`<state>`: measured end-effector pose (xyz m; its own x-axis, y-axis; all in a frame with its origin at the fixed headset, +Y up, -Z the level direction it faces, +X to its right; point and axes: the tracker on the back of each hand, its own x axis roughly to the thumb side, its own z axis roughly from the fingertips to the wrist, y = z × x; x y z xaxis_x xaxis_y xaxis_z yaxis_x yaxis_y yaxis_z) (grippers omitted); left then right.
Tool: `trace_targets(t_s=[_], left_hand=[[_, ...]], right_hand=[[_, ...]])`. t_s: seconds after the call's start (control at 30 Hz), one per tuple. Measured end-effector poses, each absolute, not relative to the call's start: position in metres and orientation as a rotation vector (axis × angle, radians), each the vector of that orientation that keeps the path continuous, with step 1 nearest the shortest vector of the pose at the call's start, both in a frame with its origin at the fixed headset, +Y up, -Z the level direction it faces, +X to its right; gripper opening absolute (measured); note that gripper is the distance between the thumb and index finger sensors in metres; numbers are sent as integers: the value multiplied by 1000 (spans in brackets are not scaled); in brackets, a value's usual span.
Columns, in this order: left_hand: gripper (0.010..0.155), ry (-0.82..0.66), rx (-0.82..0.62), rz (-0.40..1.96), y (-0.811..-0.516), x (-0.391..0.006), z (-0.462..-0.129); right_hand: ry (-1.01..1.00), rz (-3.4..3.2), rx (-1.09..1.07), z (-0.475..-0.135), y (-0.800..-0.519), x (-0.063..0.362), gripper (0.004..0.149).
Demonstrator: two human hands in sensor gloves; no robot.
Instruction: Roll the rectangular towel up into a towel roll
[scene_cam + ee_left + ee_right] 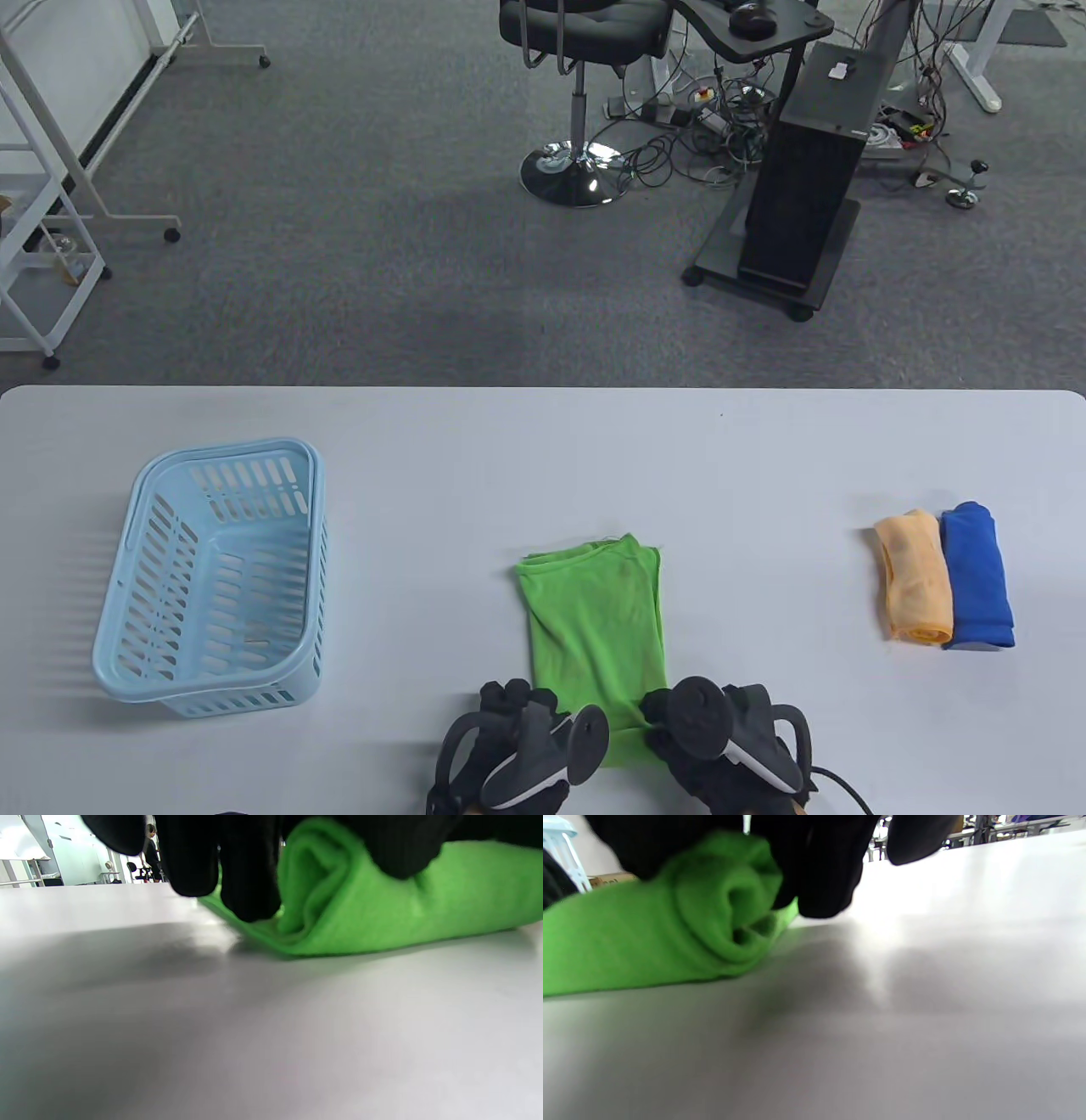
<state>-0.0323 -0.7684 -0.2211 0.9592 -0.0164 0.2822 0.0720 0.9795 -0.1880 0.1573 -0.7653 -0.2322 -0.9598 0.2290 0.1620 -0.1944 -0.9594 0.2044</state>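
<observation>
A green towel (598, 624) lies folded into a long strip on the white table (543, 441), running away from me. Its near end is curled into a small roll (348, 899), seen end-on as a spiral (729, 912) in the right wrist view. My left hand (517, 722) grips the roll's left end, fingers (237, 866) curled over it. My right hand (696, 722) grips the right end, fingers (818, 870) wrapped over the top. The trackers hide most of the roll in the table view.
A pale blue slatted basket (212, 577) stands at the left. An orange towel roll (915, 576) and a blue towel roll (977, 576) lie side by side at the right. Beyond the table's far edge are an office chair (585, 51) and a black stand (806, 187).
</observation>
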Motion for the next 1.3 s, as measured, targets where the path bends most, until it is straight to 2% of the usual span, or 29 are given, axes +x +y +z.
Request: trace_targets(t_s=[0.2, 0.33, 0.43, 0.63, 0.73, 0.87, 1.0, 1.1, 1.2, 1.3], left_hand=[[49, -256, -210, -55, -770, -32, -222], [50, -248, -218, -14, -772, -36, -223], [51, -224, -235, 42, -772, -40, -224], [53, -151, -243, 73, -767, -52, -227], [52, -115, -231, 94, -764, -59, -227], [47, -65, -132, 62, -752, -65, -225], [44, -122, -74, 163, -743, -67, -220], [44, -238, -72, 194, -743, -58, -217], [47, -316, -131, 134, -751, -44, -216], [59, -329, -243, 2, -764, -35, -217]], right_hand=[[91, 2820, 352, -228, -754, 156, 49], [265, 2853, 408, -228, -763, 151, 47], [505, 2937, 370, -229, -775, 149, 59], [549, 3046, 357, -229, -780, 144, 70], [521, 3067, 323, -229, -781, 141, 65], [455, 3084, 331, -229, -780, 141, 60], [442, 3076, 325, -229, -779, 142, 58], [431, 3070, 327, -229, -779, 142, 57], [418, 3051, 327, -230, -778, 144, 57], [411, 3035, 325, -230, -777, 145, 56]])
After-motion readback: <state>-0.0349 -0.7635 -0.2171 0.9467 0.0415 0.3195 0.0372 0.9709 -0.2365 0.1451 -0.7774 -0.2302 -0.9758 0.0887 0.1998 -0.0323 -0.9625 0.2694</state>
